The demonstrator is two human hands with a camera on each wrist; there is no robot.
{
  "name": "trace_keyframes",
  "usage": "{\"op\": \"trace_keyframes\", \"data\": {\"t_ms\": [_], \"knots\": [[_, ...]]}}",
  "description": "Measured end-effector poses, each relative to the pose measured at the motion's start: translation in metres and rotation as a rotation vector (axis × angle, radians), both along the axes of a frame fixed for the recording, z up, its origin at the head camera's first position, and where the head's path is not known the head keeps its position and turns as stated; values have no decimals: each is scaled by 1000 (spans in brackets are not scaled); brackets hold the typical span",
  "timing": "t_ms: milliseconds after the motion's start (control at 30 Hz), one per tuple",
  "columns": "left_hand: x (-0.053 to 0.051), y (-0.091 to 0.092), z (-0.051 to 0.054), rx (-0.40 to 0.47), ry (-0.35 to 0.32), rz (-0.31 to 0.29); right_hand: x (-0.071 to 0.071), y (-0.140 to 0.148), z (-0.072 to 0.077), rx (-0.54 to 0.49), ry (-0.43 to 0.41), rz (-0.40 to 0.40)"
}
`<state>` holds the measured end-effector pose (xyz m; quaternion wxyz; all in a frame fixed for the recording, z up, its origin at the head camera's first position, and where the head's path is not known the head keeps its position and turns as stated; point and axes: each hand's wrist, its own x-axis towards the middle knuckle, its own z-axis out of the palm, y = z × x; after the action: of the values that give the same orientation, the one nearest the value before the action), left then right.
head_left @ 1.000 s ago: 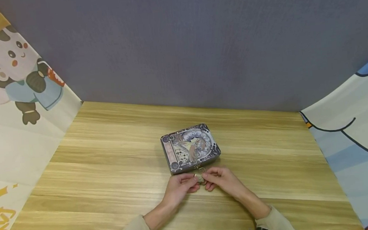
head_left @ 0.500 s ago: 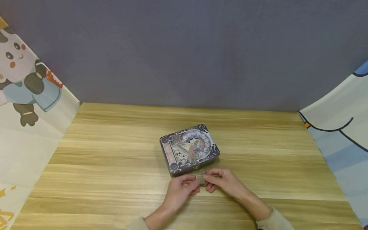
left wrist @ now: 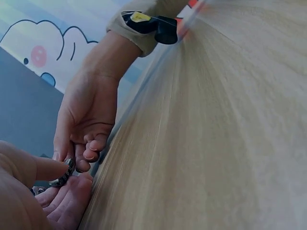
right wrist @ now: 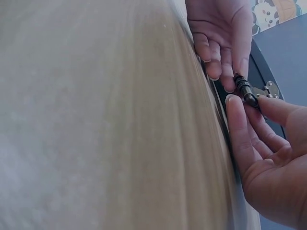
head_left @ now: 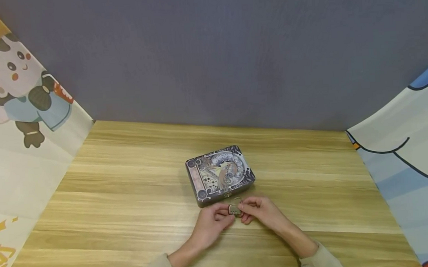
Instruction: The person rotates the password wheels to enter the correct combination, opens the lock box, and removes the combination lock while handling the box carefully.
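A small brass-coloured combination padlock (head_left: pixel 235 210) is held between both hands just in front of a dark, picture-lidded box (head_left: pixel 221 174). Its curved shackle points toward the box and looks swung out. My left hand (head_left: pixel 209 227) pinches the padlock's left side between thumb and fingers. From the right, my right hand (head_left: pixel 264 213) pinches the other side. Number dials (right wrist: pixel 243 87) show along the padlock's edge in the right wrist view. The box is closed, with a metal latch (right wrist: pixel 271 89) on its front. Fingers cover part of the padlock.
The box stands on a wood-grain table (head_left: pixel 129 187). Behind the table rises a dark grey panel (head_left: pixel 209 60). Cartoon-printed sheets hang at the left (head_left: pixel 43 176) and right (head_left: pixel 407 170).
Both hands keep hold of the padlock. Left fingers have shifted on it, and more of its dial edge now shows. The box stays put; the view has shifted slightly.
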<state>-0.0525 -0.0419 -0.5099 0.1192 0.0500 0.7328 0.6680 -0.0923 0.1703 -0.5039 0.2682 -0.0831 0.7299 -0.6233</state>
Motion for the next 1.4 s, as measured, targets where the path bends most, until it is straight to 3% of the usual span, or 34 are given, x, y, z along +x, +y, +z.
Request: {"op": "trace_keyframes", "data": {"t_ms": [200, 500, 767, 1000, 1400], "knots": [[-1, 1, 1, -88, 74, -16, -1, 1, -4, 5, 11, -9], [-1, 4, 2, -157, 115, -24, -1, 4, -3, 11, 6, -19], [0, 8, -1, -225, 213, -12, 0, 6, -2, 12, 17, -17], [-1, 10, 1, -273, 257, -14, -1, 7, 0, 3, 14, -28], [-5, 11, 10, -549, 494, -71, 1, 11, 3, 14, 13, -33]]}}
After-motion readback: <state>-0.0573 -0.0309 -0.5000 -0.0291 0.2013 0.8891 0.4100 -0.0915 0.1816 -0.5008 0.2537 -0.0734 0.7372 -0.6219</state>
